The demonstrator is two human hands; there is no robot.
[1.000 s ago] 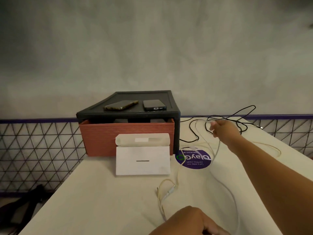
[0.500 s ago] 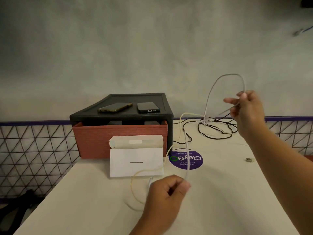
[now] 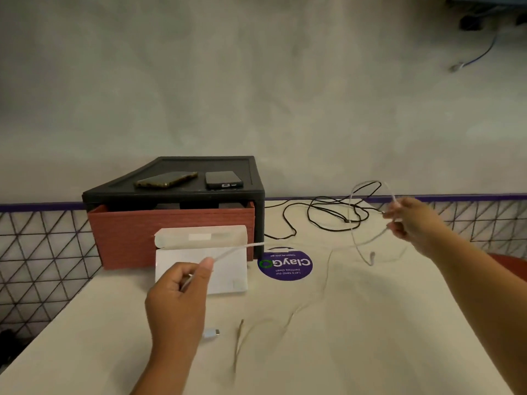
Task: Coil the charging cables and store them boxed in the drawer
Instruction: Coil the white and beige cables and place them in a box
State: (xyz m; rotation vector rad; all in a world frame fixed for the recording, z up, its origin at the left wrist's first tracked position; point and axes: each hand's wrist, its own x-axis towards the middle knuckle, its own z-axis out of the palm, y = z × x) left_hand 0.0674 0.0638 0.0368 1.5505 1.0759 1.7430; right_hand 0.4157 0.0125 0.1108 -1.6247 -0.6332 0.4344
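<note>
The white charging cable (image 3: 236, 250) is off the surface, stretched between both hands. The left hand (image 3: 179, 286) pinches it between thumb and forefinger, the other fingers curled in, and a pale, motion-blurred run climbs rightward from there across the white box (image 3: 228, 276). Past the box's edge that run fades against the pale surface (image 3: 356, 337), so its path to the other hand is hard to trace. The right hand (image 3: 410, 220) has its fingers curled round a loop of the cable. The loop arches above the knuckles, and a tail with a small plug hangs below.

A light-coloured connector (image 3: 213, 332) shows just beside the left wrist. The forearm hides its lead, so I cannot tell which cable it belongs to. A thin cream cable (image 3: 239, 337) lies loose on the surface, so faint that parts of it vanish. A black cable (image 3: 328, 215) sprawls in a tangle at the far side, behind the right hand's loop.

The box stands with its flap open just in front of the reddish drawer (image 3: 128, 238), and the left hand covers its lower left corner. The drawer sits in a black drawer unit (image 3: 258, 212), with a dark gap along its top edge. Two phones (image 3: 166, 179) lie on top of the unit. A round purple ClayGo sticker (image 3: 285, 265) is on the surface beside the box. The right forearm is cut off by the frame edge.
</note>
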